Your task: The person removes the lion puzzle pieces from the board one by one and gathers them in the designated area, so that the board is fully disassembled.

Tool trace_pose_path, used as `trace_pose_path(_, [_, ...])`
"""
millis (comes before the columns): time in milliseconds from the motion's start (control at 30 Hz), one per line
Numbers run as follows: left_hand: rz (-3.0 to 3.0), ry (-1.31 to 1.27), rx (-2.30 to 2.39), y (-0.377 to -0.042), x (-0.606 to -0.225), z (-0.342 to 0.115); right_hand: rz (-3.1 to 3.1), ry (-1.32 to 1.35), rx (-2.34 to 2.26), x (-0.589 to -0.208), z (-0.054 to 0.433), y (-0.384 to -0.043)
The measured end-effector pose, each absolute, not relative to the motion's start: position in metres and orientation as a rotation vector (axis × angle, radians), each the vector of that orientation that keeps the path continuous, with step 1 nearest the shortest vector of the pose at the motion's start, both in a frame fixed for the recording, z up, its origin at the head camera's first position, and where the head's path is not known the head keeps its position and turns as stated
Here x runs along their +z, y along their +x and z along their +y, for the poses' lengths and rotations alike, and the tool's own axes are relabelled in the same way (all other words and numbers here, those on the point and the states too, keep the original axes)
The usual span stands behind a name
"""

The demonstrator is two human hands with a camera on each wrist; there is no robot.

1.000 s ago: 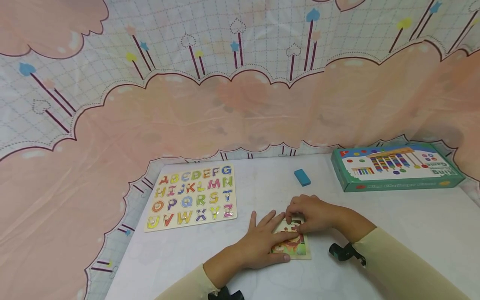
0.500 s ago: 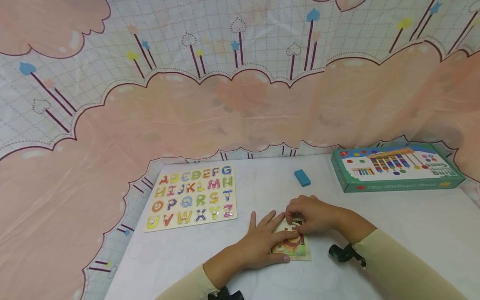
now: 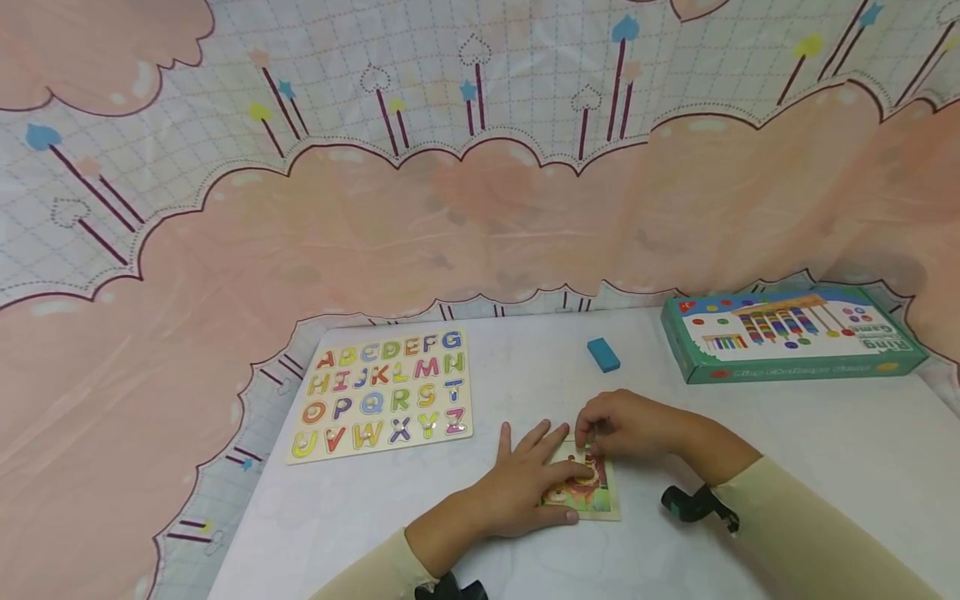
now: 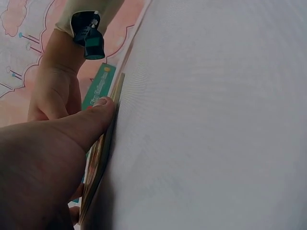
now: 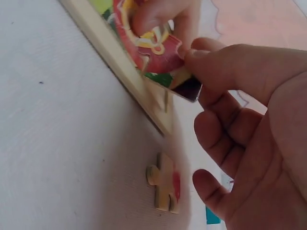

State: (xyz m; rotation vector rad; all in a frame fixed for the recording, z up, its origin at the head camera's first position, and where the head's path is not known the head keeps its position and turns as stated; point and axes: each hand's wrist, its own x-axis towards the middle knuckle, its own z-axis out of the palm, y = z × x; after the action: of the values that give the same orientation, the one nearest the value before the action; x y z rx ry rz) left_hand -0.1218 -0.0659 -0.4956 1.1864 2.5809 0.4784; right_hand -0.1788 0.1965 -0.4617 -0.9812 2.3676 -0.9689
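Note:
A small picture jigsaw puzzle (image 3: 596, 502) in a wooden tray lies on the table. My left hand (image 3: 510, 492) rests flat across it with fingers spread; in the left wrist view its thumb (image 4: 98, 115) lies along the tray's edge. At the puzzle's far right corner, my right hand (image 3: 633, 425) pinches a puzzle piece (image 5: 186, 88) between thumb and forefinger. That piece has a dark corner and sits tilted up from the tray (image 5: 122, 76) in the right wrist view. A loose puzzle piece (image 5: 165, 187) stands out on the table beyond the tray, below my right fingers.
An alphabet puzzle board (image 3: 413, 412) with colourful letters lies to the left on the white table (image 3: 525, 375). A blue block (image 3: 603, 355) lies behind the right hand. At the back right is a green game box (image 3: 795, 371). A patterned cloth (image 3: 487, 225) hangs behind.
My right hand has shifted slightly to the right, its thumb drawn in closer to the forefinger at the puzzle's corner. The left hand stays in place.

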Motion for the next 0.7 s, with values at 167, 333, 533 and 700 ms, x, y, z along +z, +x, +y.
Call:
trace_pose_path(167, [2.581, 1.189, 0.489, -0.122, -0.496, -0.066, 2.244, -0.941, -1.114, -0.457, 0.202, -0.178])
trace_pose_path(333, [2.573, 1.188, 0.503, -0.122, -0.496, -0.066, 2.204, -0.911, -1.157, -0.454, 0.211, -0.178])
trace_pose_path(533, [2.568, 1.173, 0.510, -0.122, -0.495, -0.066, 2.226, -0.841, -1.141, -0.446, 0.224, -0.177])
trace_pose_path(700, [2.569, 1.164, 0.513, -0.121, -0.495, -0.066, 2.260, -0.751, -1.122, -0.441, 0.234, -0.177])
